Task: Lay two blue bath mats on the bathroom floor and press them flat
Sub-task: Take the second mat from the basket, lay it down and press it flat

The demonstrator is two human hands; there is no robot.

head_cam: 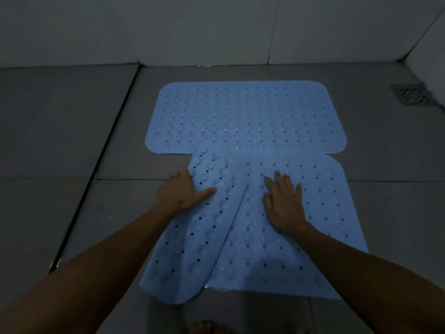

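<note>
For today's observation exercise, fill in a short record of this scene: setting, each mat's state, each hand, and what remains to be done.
setting: dim tiled floor, floor drain at far right
far mat: lies flat, crosswise
near mat: left part folded over, underside suction cups showing
left hand: grips the folded flap's edge
right hand: fingers spread, pressing on the near mat
remaining: unfold the flap and press it flat

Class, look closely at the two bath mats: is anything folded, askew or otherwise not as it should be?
Yes. The near mat is not flat: its left side is folded over, suction cups showing, where the left hand holds it. The right hand presses flat beside the fold. The far mat lies flat, crosswise, so the pair forms a T.
</note>
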